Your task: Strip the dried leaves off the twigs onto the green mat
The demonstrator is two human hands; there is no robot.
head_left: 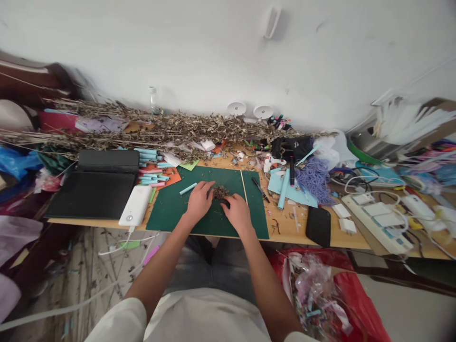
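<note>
A small heap of dried, crumbled plant bits (221,192) lies on the green cutting mat (210,175) between my hands. My left hand (200,200) is at the heap's left side, palm down, with fingers stretched and the fingertips close to the bits. On the other side, my right hand (238,211) rests low with its fingers loosely bent and thumb apart, touching the heap's edge. No grip on any object shows in either hand. A rolled light-blue paper tube (188,189) lies on the mat beyond my left hand.
Dried stalks (199,128) line the wall side. A black tablet case (94,190) and white power bank (135,205) stand left. To the right are a pen (261,189), purple yarn (314,180), a black phone (318,226) and a power strip (379,223). A red bag (359,304) sits below.
</note>
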